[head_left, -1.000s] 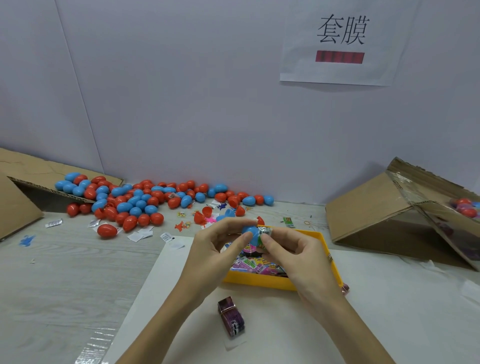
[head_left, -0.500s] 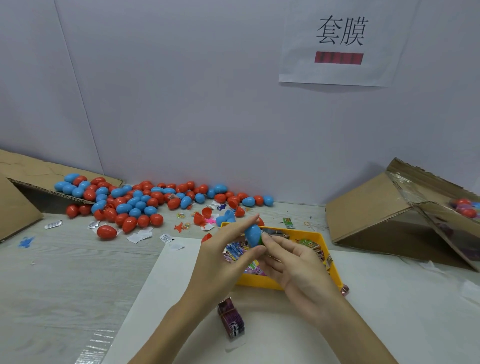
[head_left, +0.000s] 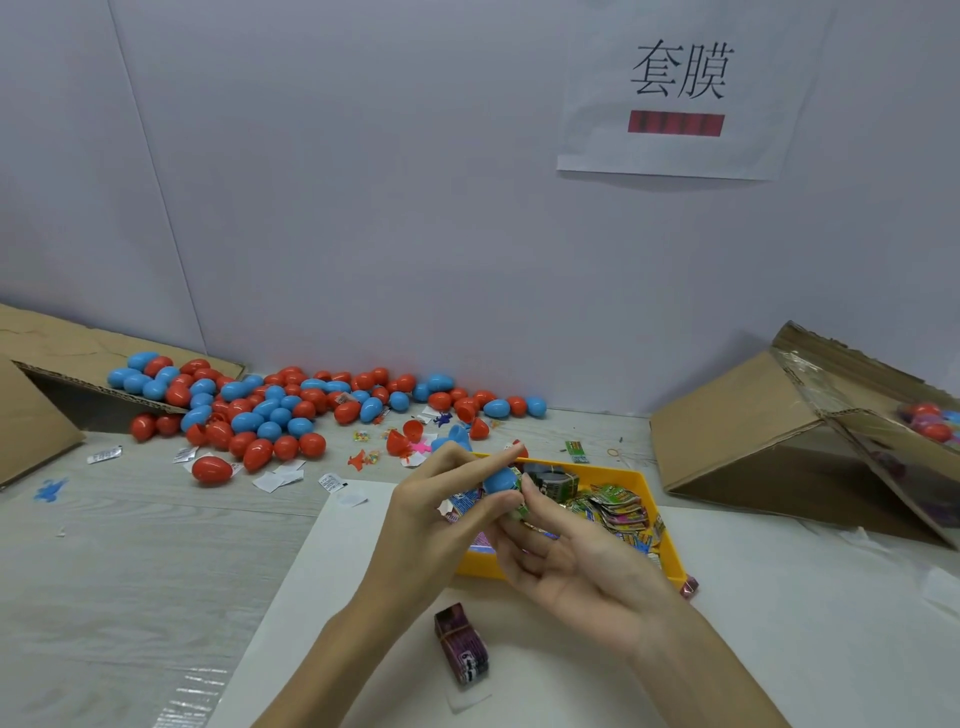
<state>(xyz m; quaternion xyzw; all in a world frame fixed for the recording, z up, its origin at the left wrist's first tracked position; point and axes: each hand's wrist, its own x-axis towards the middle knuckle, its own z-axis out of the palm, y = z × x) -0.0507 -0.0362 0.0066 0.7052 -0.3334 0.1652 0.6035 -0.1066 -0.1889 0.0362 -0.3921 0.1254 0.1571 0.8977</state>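
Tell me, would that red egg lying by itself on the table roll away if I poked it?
Probably yes: the red egg is smooth and rounded, so it would likely wobble off in a curve. Its shiny shell looks slippery to pinch. It seems light and hollow, since opened halves lie nearby.

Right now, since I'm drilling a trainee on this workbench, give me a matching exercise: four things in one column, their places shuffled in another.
Things:
1 blue egg
2 yellow tray
3 purple bundle
4 paper sign

Places:
a on the wall
b on the white sheet, nearest the person
c pinched in the left hand
d holding colourful wrappers

Pairs: 1-c; 2-d; 3-b; 4-a
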